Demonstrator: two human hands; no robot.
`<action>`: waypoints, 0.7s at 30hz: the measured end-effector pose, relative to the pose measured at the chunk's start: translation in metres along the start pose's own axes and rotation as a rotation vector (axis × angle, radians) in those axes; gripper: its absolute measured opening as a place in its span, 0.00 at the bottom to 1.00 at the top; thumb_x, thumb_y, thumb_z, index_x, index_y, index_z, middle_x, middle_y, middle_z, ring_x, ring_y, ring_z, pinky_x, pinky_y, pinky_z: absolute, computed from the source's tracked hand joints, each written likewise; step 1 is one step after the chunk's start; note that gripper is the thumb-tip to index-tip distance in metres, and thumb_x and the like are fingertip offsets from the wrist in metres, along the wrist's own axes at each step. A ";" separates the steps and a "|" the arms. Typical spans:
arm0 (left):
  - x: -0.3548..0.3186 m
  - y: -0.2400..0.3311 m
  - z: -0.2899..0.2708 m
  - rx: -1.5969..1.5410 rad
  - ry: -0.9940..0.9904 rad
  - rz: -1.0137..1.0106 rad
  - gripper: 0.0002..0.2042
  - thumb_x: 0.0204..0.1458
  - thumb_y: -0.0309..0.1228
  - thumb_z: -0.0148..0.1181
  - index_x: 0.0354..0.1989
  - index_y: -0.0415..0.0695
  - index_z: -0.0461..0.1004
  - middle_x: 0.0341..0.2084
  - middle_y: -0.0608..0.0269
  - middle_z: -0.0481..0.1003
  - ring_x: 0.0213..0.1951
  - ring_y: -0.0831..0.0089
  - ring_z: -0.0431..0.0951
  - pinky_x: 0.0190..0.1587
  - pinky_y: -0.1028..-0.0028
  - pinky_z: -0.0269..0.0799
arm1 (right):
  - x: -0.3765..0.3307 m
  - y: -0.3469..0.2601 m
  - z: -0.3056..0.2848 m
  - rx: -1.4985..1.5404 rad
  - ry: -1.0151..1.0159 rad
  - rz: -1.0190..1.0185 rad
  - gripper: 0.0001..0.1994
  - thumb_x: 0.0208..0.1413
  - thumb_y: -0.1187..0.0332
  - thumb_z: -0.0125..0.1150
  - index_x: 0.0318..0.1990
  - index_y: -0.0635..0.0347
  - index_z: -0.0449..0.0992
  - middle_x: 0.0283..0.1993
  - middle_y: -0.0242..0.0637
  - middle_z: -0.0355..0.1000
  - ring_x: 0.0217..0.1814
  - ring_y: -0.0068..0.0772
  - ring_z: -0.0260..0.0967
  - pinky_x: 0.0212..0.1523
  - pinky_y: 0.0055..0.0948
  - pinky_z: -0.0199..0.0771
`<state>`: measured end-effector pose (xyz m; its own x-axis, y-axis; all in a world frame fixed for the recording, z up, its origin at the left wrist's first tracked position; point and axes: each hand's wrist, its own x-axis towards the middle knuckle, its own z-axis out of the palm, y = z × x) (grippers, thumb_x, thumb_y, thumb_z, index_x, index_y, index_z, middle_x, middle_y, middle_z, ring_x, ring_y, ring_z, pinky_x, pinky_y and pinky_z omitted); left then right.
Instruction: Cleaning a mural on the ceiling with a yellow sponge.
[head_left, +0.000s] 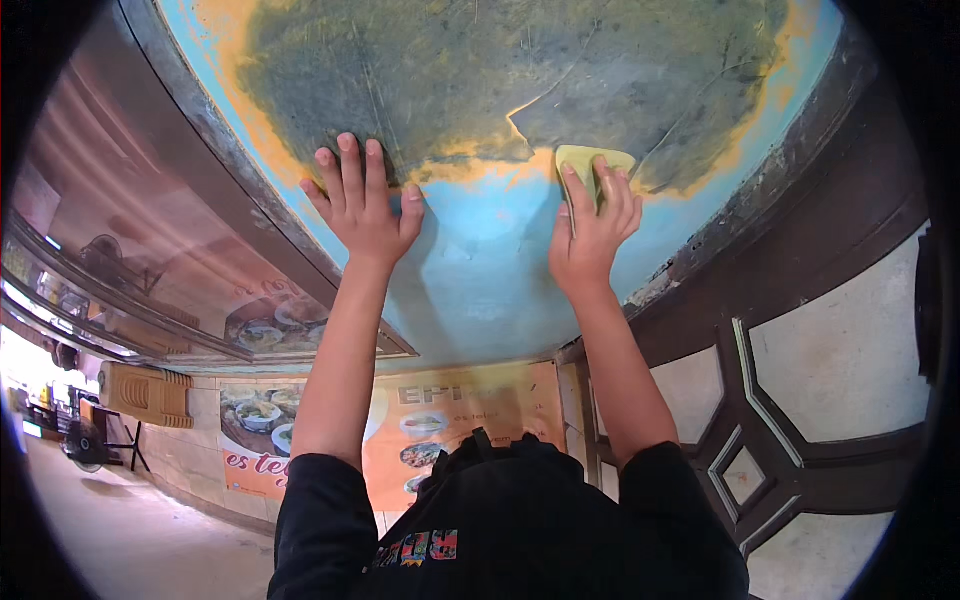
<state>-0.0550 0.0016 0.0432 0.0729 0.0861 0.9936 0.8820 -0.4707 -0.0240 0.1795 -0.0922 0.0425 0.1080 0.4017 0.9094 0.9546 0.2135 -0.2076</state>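
In front of me is a wall painted light blue [470,270], with a large dark grey patch [450,80] edged in orange-yellow. My left hand [368,205] lies against the wall at the patch's lower left border, fingers spread and holding nothing. Level with it on the right, my right hand [592,225] grips a flat, pale yellow pad [625,158] with rounded corners. The pad rests at the patch's lower edge, its far side showing beyond my fingertips. Its material is not plain. Between the hands, a jagged crack-like line [515,118] runs up into the grey.
A brown-framed glass pane [180,230] with reflections borders the wall on the left. To the right stands a dark brown panelled door [780,400]. Behind me are an orange food banner [400,400], stacked tan plastic chairs [145,393] and a black fan [85,445].
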 end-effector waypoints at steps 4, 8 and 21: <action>-0.001 -0.002 0.000 -0.003 0.001 -0.002 0.30 0.55 0.47 0.42 0.64 0.45 0.59 0.66 0.55 0.55 0.70 0.54 0.44 0.68 0.51 0.24 | -0.003 -0.004 -0.002 -0.068 -0.163 -0.174 0.25 0.48 0.73 0.55 0.56 0.41 0.70 0.65 0.35 0.57 0.69 0.44 0.47 0.65 0.61 0.31; -0.002 -0.001 0.000 0.010 -0.012 0.018 0.31 0.55 0.46 0.43 0.65 0.42 0.58 0.67 0.52 0.53 0.70 0.54 0.42 0.68 0.53 0.24 | 0.001 0.003 0.001 0.011 0.003 -0.013 0.25 0.48 0.72 0.56 0.56 0.37 0.70 0.64 0.33 0.58 0.69 0.41 0.47 0.65 0.62 0.30; 0.002 -0.002 -0.001 0.018 -0.015 0.036 0.31 0.55 0.45 0.44 0.65 0.41 0.57 0.67 0.51 0.53 0.70 0.53 0.42 0.68 0.53 0.25 | 0.005 0.005 -0.006 -0.072 -0.155 -0.186 0.26 0.47 0.73 0.57 0.56 0.40 0.70 0.65 0.35 0.57 0.69 0.45 0.45 0.66 0.60 0.32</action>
<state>-0.0575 0.0016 0.0449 0.1117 0.0826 0.9903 0.8867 -0.4582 -0.0618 0.1865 -0.0940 0.0482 -0.1096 0.4945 0.8622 0.9721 0.2345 -0.0110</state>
